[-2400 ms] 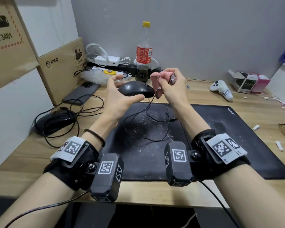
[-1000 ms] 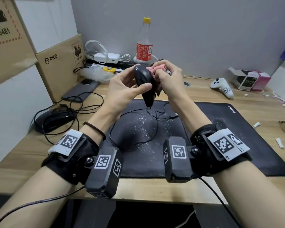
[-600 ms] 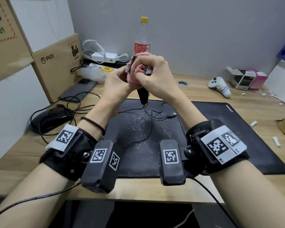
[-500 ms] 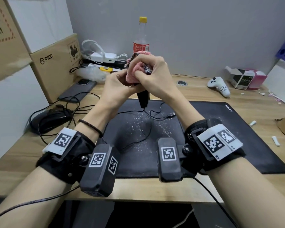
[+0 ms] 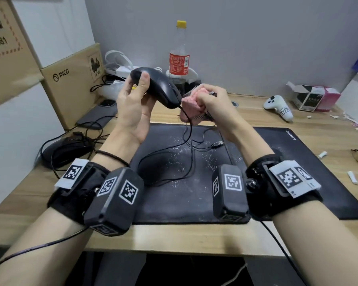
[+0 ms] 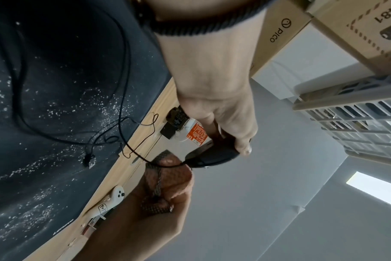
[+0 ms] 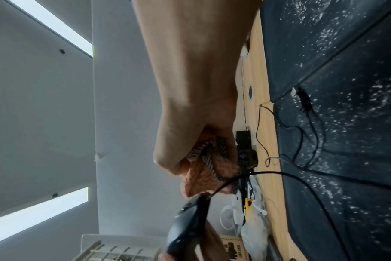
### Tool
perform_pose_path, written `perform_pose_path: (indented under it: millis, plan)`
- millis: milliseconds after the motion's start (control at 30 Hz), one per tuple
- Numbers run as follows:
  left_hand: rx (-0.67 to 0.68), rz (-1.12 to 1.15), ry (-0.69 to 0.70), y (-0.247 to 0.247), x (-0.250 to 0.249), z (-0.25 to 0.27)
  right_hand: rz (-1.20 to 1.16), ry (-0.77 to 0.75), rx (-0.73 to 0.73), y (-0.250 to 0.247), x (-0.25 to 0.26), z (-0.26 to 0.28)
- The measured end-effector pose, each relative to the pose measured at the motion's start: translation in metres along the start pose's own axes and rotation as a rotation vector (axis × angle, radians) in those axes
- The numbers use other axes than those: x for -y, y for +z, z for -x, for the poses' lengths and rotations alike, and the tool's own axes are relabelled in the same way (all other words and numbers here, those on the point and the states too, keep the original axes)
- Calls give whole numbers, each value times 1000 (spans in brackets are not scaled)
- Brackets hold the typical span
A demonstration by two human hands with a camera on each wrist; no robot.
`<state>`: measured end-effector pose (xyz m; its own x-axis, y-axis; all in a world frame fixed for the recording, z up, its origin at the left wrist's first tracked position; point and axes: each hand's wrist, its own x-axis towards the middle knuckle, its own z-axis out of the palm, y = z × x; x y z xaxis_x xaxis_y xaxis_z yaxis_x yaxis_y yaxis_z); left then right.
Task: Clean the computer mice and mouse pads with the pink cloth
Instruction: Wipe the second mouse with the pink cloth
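Note:
My left hand (image 5: 135, 100) grips a black wired mouse (image 5: 160, 87) in the air above the desk, thumb on its back end, nose pointing right. Its cable (image 5: 191, 141) hangs down onto the black mouse pad (image 5: 256, 162), which is speckled with white crumbs. My right hand (image 5: 212, 102) clutches the bunched pink cloth (image 5: 192, 104) just right of the mouse's nose. The left wrist view shows the mouse (image 6: 214, 155) above the cloth (image 6: 170, 178). In the right wrist view the cloth (image 7: 203, 174) sits beside the mouse (image 7: 185, 224). A second black mouse (image 5: 64, 149) lies at the desk's left, wrapped in cable.
A cola bottle (image 5: 179, 56) stands behind the hands. Cardboard boxes (image 5: 70, 83) and a phone (image 5: 97, 114) are at the left. A white controller (image 5: 279, 107) and a small open carton (image 5: 310, 98) sit at the back right. White scraps (image 5: 352, 177) lie right of the pad.
The hands were pressed together, the cloth rubbing the upright mouse. Now they have parted: the left hand has turned the mouse level and the cloth has come off to the right.

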<state>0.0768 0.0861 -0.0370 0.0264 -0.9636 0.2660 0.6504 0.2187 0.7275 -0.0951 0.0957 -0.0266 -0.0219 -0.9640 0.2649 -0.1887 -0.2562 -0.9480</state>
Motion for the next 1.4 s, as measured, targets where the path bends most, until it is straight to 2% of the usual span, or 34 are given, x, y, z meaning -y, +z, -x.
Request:
perform_pose_path:
  millis: [67, 133, 167, 233, 300, 400, 533, 733, 867, 967, 1067, 1167, 1267, 1400]
  plan:
    - [-38, -13, -15, -3, 3, -1, -16, -37, -94, -3, 10, -5]
    - [-17, -36, -50, -3, 8, 0, -13, -111, -139, 0, 19, -10]
    - [-3, -46, -65, -2, 10, 1, 10, -126, -100, 6, 23, -13]
    - [-4, -49, -73, 2, 12, 1, 55, -114, 74, 17, 26, -12]
    - [-71, -25, -52, 3, 10, 0, 28, -51, 188, 24, 22, -8]
    - [-210, 13, -21, 0, 5, -6, 156, -91, 118, 20, 14, 0]
    - [-276, 59, -15, 5, 7, -10, 243, -200, 78, 13, 2, 5]
    - [-302, 138, -56, 11, 20, -9, 192, -41, 98, 4, -12, 5]
    - [-353, 162, -32, 7, 22, -14, 113, 80, 271, 6, -15, 16]
    - [-403, 199, -19, 1, 24, -18, -216, 191, 254, 13, -12, 17]
    - [-473, 248, -68, -9, 29, -19, -347, 180, 194, 13, -16, 15]
    - [-400, 198, -158, -20, 36, -19, -371, 174, 229, 15, -22, 19]
    - [-329, 173, -153, -24, 39, -16, -434, 215, 246, 22, -26, 21]
    - [-313, 156, -51, -11, 31, 0, -345, 178, 329, 30, -28, 24]
